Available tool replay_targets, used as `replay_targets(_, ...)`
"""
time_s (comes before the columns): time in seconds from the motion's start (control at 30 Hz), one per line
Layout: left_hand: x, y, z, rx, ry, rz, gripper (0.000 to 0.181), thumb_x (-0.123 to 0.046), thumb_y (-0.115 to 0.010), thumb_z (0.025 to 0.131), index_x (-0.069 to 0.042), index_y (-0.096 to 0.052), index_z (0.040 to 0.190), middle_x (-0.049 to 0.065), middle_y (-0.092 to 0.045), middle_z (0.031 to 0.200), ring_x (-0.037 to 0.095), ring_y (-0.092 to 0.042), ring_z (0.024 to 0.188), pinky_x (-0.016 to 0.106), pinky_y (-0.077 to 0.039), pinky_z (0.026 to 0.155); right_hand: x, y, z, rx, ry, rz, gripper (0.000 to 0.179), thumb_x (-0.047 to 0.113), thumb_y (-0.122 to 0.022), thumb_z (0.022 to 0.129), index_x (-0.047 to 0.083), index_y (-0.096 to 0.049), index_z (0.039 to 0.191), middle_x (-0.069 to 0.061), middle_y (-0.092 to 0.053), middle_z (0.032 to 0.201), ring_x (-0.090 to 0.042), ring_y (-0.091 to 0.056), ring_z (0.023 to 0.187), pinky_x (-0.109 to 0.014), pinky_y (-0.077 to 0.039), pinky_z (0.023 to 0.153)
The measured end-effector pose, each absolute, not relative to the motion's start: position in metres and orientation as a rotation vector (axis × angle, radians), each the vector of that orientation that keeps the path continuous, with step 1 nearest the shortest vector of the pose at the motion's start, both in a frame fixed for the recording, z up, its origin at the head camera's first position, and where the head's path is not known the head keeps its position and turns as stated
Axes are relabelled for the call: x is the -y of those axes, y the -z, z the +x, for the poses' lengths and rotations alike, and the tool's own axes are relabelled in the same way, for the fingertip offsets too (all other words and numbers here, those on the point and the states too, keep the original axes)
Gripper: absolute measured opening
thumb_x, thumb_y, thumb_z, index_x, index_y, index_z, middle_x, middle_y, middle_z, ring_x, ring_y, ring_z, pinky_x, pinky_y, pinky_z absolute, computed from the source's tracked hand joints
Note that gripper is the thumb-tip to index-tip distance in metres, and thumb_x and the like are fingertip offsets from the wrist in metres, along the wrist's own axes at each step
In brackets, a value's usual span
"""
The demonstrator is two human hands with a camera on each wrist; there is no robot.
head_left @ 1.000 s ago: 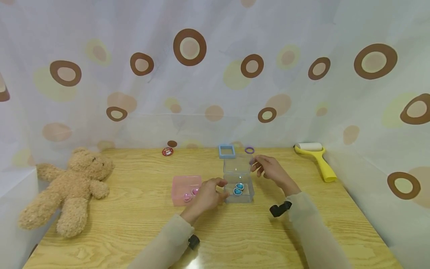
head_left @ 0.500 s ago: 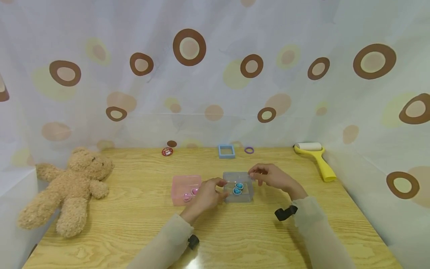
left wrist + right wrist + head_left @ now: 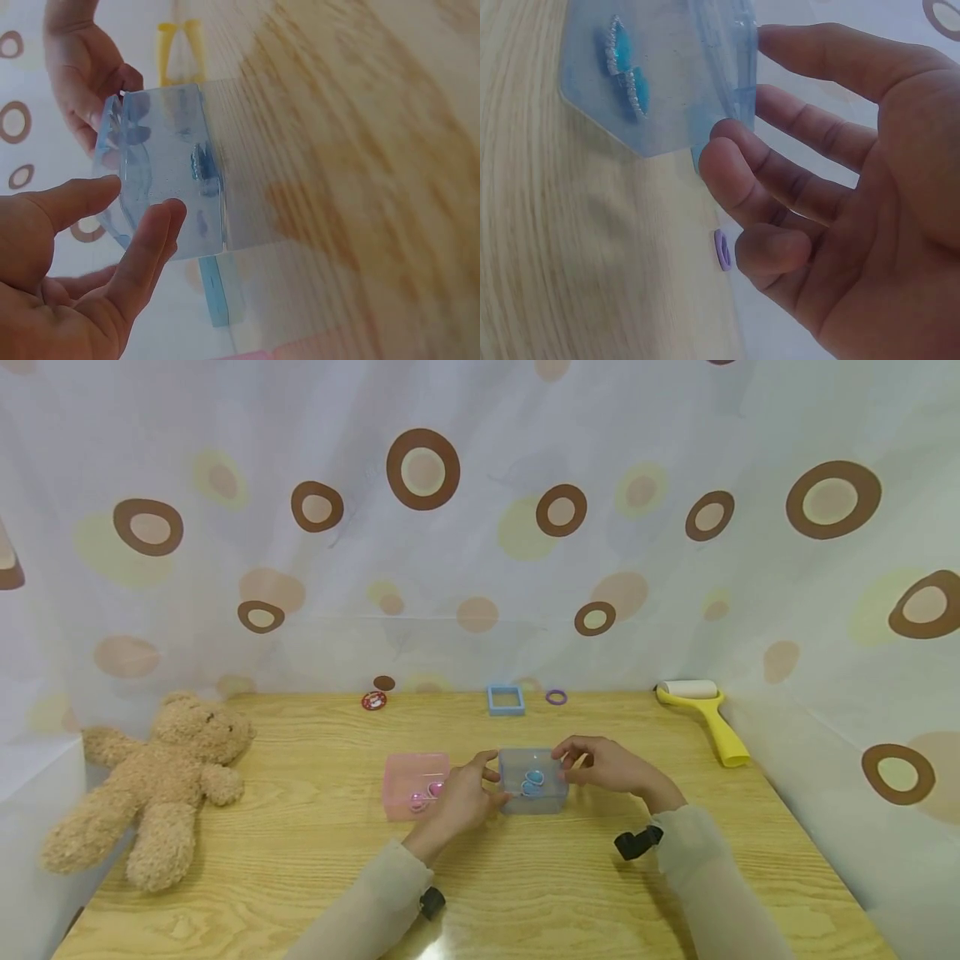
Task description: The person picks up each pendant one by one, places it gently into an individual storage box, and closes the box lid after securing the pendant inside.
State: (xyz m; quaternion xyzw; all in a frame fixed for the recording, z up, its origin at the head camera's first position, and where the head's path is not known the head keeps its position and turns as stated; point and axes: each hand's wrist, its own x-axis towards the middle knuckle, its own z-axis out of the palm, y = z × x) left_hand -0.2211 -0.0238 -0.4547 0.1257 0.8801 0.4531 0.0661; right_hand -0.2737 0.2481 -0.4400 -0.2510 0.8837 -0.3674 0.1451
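Note:
A clear bluish plastic box stands on the table, its hinged lid lowered over the top. Two blue gems with beaded silver rims lie inside. At the box's left side, my left hand touches it with fairly straight thumb and fingers, seen close in the left wrist view. My right hand holds the lid's right edge by thumb and bent fingertips; the other fingers curl loosely. Just left of it, behind my left hand, sits a pink box with pink gems, partly hidden.
A teddy bear lies at the left. Along the back are a red round badge, a light-blue square frame and a purple ring. A yellow-handled lint roller lies back right; a patterned curtain hangs behind.
The lid, raised behind the box a second ago, has come down over it. My right hand moved lower and toward me with it. My left hand has stayed at the box's side.

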Motion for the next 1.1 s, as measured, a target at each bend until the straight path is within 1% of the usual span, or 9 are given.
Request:
replay_targets(0.07, 0.024, 0.454, -0.221, -2.641, -1.375, 0.387, 0.072, -0.013, -0.079, 0.085, -0.002, -0.044, 0.147, 0.02, -0.068, 0.123, 0.023, -0.074, 0.089, 0.03, -0.06, 0.07, -0.248, 0.441, -0.273, -2.552, 1.046, -0.731, 0.032, 0.018, -0.069, 0.095, 0.006, -0.063, 0.124, -0.014, -0.066, 0.109, -0.021, -0.06, 0.096, -0.036, -0.051, 0.083)
replay_targets(0.13, 0.024, 0.454, -0.221, -2.631, -1.381, 0.387, 0.071, -0.014, -0.08, 0.085, -0.003, -0.046, 0.147, 0.02, -0.067, 0.124, 0.022, -0.074, 0.087, 0.029, -0.059, 0.068, -0.247, 0.442, -0.274, -2.544, 1.048, -0.727, 0.034, 0.018, -0.07, 0.094, 0.006, -0.062, 0.125, -0.015, -0.067, 0.109, -0.021, -0.061, 0.095, -0.036, -0.052, 0.08)
replay_targets(0.3, 0.024, 0.455, -0.222, -2.645, -1.352, 0.382, 0.064, -0.024, -0.074, 0.091, -0.004, -0.047, 0.146, 0.018, -0.067, 0.125, 0.018, -0.073, 0.083, 0.028, -0.058, 0.067, -0.247, 0.445, -0.275, -2.55, 1.034, -0.708, 0.037, 0.018, -0.072, 0.092, 0.009, -0.061, 0.126, -0.013, -0.067, 0.109, -0.02, -0.062, 0.095, -0.033, -0.053, 0.08)
replay_targets(0.4, 0.023, 0.456, -0.223, -2.649, -1.352, 0.368, 0.06, -0.026, -0.07, 0.094, -0.004, -0.047, 0.145, 0.018, -0.067, 0.124, 0.016, -0.072, 0.083, 0.028, -0.058, 0.065, -0.246, 0.446, -0.275, -2.55, 1.035, -0.708, 0.037, 0.018, -0.072, 0.092, 0.008, -0.061, 0.126, -0.014, -0.067, 0.109, -0.019, -0.062, 0.095, -0.032, -0.053, 0.081)
replay_targets(0.67, 0.021, 0.459, -0.225, -2.642, -1.369, 0.328, 0.061, -0.026, -0.073, 0.092, -0.006, -0.048, 0.145, 0.016, -0.067, 0.123, 0.013, -0.07, 0.08, 0.026, -0.057, 0.064, -0.246, 0.445, -0.273, -2.54, 1.042, -0.713, 0.038, 0.018, -0.072, 0.092, 0.005, -0.06, 0.126, -0.018, -0.066, 0.109, -0.019, -0.063, 0.089, -0.032, -0.053, 0.075)
replay_targets(0.8, 0.021, 0.457, -0.224, -2.664, -1.352, 0.341, 0.061, -0.027, -0.073, 0.092, -0.006, -0.049, 0.145, 0.016, -0.068, 0.123, 0.014, -0.072, 0.082, 0.027, -0.057, 0.066, -0.246, 0.444, -0.273, -2.555, 1.021, -0.716, 0.038, 0.019, -0.072, 0.092, 0.007, -0.06, 0.126, -0.016, -0.067, 0.109, -0.018, -0.064, 0.09, -0.03, -0.054, 0.075)
replay_targets(0.93, 0.023, 0.456, -0.223, -2.662, -1.352, 0.349, 0.06, -0.025, -0.071, 0.094, -0.005, -0.048, 0.146, 0.017, -0.067, 0.126, 0.019, -0.074, 0.087, 0.029, -0.059, 0.067, -0.247, 0.44, -0.271, -2.576, 1.011, -0.731, 0.038, 0.02, -0.071, 0.093, 0.008, -0.061, 0.127, -0.014, -0.069, 0.11, -0.019, -0.065, 0.093, -0.033, -0.054, 0.079)
replay_targets(1.0, 0.026, 0.453, -0.223, -2.668, -1.355, 0.354, 0.056, -0.024, -0.069, 0.095, -0.005, -0.05, 0.144, 0.018, -0.067, 0.126, 0.023, -0.074, 0.09, 0.031, -0.059, 0.069, -0.249, 0.437, -0.271, -2.598, 1.009, -0.72, 0.037, 0.022, -0.071, 0.094, 0.009, -0.061, 0.128, -0.01, -0.07, 0.109, -0.018, -0.065, 0.094, -0.035, -0.054, 0.082)
replay_targets(1.1, 0.033, 0.449, -0.223, -2.71, -1.348, 0.391, 0.045, -0.021, -0.068, 0.095, -0.004, -0.059, 0.136, 0.018, -0.068, 0.125, 0.026, -0.074, 0.093, 0.033, -0.06, 0.072, -0.254, 0.431, -0.272, -2.654, 1.001, -0.71, 0.035, 0.025, -0.068, 0.096, 0.009, -0.063, 0.127, -0.006, -0.07, 0.106, -0.017, -0.066, 0.091, -0.035, -0.054, 0.083)
